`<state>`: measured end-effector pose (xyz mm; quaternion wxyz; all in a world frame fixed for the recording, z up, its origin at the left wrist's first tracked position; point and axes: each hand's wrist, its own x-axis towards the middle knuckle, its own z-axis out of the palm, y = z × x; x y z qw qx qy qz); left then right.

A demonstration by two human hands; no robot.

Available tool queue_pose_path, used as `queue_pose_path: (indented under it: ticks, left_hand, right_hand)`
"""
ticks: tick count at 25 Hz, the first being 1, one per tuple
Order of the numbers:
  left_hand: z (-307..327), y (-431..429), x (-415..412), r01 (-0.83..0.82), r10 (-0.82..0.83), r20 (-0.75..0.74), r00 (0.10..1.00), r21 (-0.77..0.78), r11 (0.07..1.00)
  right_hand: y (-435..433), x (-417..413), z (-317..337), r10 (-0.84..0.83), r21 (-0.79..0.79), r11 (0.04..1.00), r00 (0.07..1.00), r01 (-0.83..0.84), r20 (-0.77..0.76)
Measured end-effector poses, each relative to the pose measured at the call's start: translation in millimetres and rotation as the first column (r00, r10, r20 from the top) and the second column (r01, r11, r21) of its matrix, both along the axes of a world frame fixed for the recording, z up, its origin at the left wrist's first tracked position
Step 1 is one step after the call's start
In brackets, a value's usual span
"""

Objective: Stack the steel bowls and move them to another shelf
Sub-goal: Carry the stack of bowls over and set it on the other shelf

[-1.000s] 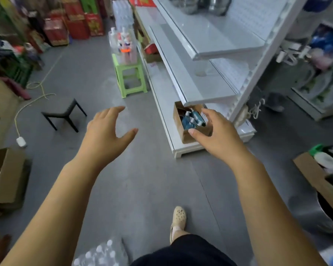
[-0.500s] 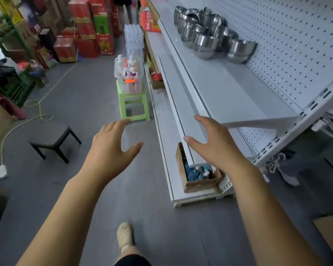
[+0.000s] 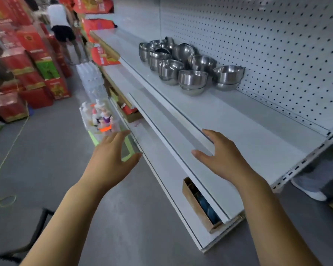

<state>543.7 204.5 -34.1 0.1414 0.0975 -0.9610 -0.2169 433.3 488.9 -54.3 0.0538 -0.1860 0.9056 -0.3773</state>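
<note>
Head view, bowls: the steel bowls (image 3: 181, 64) stand in a loose cluster on the top shelf (image 3: 238, 121), toward its far end and close to the pegboard (image 3: 267, 45). Several already sit nested in twos, and one at the back looks tipped on its side.
Head view, left grip: the left grip (image 3: 112, 160) is spread with straight fingers and carries nothing. It hangs in the air off the shelf front, above the floor (image 3: 46, 150) and the green stool (image 3: 128, 150).
Head view, right grip: the right grip (image 3: 225, 160) is spread with the thumb held wide and is empty. It is at the front lip of the top shelf; I cannot tell whether it touches the lip.
Head view, gap: both grips are well apart from the bowls, with a bare stretch of shelf between.
Step in hand: judged to be the reach toward the cluster; no stacking has started.
Doing it well: step closer along the aisle rather than stretching. Begin with the nearest nested pairs and set each one squarely into the next so the rims seat level. Right the tipped bowl before nesting it.
Carrying: one grip goes under the pile and the other steadies the rim, since polished steel likely slides.
Destination: the lower shelf (image 3: 171, 144) shows a bare strip, but it is narrower, so keep the pile low.
Risk: a tall pile may lean and clatter down, perhaps onto the cardboard box (image 3: 198, 206) below.
</note>
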Motion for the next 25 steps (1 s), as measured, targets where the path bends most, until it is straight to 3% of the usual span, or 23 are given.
queue_pose_path:
  ticks: [8,16,25]
  left_hand:
    - [-19.3,-53.3,-152.5,0.224,-0.221,-0.037,0.975,0.091,0.970]
    - [4.8,-107.7,-316.3,0.260,-0.252,-0.105,0.962,0.066,0.963]
    - [-26.1,-106.1,-443.7,0.360,-0.315,-0.191,0.930,0.288,0.887]
  right_hand:
    - [-42.0,-96.2,-0.2,-0.191,0.020,0.981,0.982,0.191,0.003]
    - [-112.3,-238.8,17.4,-0.335,-0.228,0.922,0.940,0.312,-0.069]
    - [-142.1,-295.1,7.7,-0.542,-0.230,0.821,0.840,0.522,-0.029]
